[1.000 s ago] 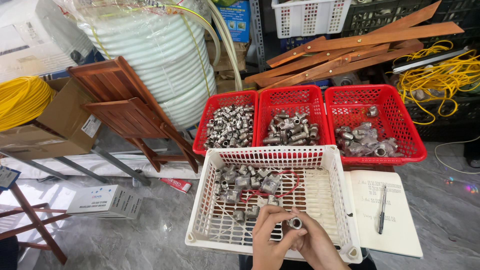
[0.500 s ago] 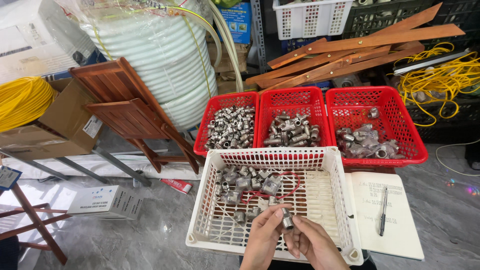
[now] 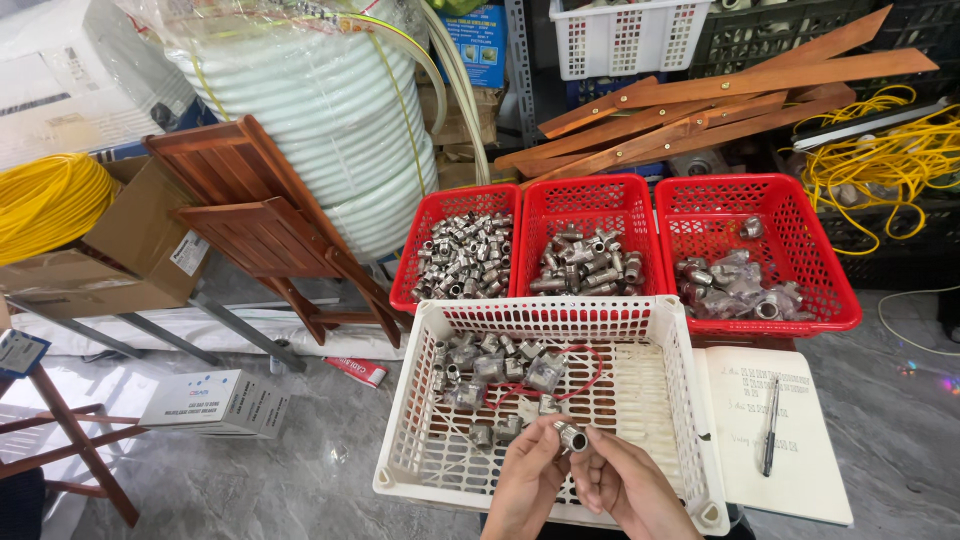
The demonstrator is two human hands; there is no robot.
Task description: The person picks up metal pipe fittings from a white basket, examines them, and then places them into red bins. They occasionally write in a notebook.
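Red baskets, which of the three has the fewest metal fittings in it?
The rightmost red basket: its fittings cover only part of the floor; the other two are fuller.

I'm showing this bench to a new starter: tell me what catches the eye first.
Three red baskets of silver metal fittings stand in a row behind a white basket holding a smaller pile. At the bottom, the left hand and right hand hold one metal fitting between them over the white basket. A big roll of pale hose stands at the back left.
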